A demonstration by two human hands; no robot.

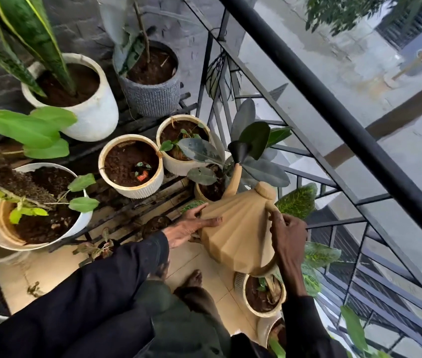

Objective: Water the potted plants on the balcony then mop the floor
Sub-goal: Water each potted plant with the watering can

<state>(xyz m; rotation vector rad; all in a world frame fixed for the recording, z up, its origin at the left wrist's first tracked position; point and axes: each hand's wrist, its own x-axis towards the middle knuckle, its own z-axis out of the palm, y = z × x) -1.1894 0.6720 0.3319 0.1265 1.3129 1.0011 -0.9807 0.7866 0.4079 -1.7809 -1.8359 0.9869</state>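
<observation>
Watering can (241, 236), tan and faceted, hangs tilted above the balcony's tiled floor (50, 275), near the black railing (334, 104). Its long spout rises away from the person and ends in a black rose (239, 151) among the dark leaves of a rubber plant (253, 138), whose pot (212, 189) sits just beyond the can.

The right hand (287, 233) has its fingers (292, 223) curled round the can's looped handle (269, 270). The left hand (186, 229) lies against the can's side, fingers straight and spread narrow, thumb on the upper face.

To the left, a black metal rack (153, 192) carries two cream ribbed pots (131, 165) of dark soil with small seedlings, and higher up a white pot (93, 109) with a snake plant beside a grey textured pot (150, 96). A bare foot (194, 277) rests on the tiles below the can.
</observation>
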